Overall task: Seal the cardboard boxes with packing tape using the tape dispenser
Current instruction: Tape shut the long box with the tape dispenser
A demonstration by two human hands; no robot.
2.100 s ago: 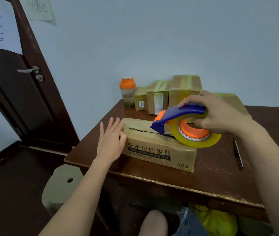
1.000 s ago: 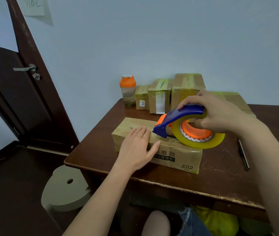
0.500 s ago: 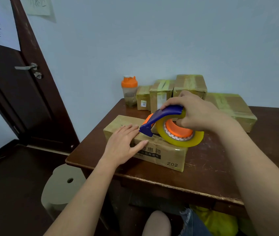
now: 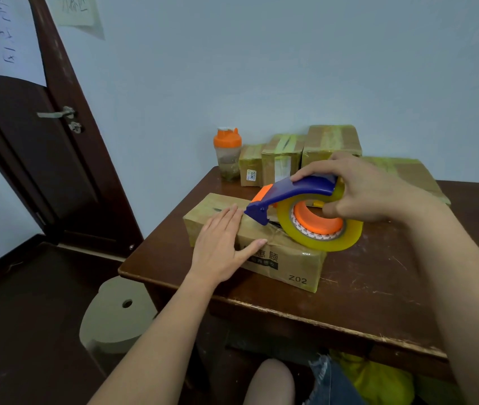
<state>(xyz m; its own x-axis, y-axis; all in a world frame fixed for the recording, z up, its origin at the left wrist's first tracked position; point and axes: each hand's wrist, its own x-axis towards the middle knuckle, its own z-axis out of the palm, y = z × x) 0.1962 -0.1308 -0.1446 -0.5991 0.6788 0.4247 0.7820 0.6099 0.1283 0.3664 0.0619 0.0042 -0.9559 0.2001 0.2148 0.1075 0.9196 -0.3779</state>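
My right hand (image 4: 370,190) is clamping its grip on the blue-and-orange tape dispenser (image 4: 299,210), and just left of it my left hand (image 4: 222,248) is pressing flat, fingers straight, on the long brown cardboard box (image 4: 288,263) lying on the dark wooden tabletop (image 4: 378,290). I should be drawing steadily along the seam (flaps held down). Taped brown boxes (image 4: 330,144) are crowding behind my grip.

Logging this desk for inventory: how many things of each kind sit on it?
Cardboard boxes: 5, the front box under the left hand, four behind
Tape dispenser: 1, gripped by the right hand
Shaker bottle: 1
Total: 7
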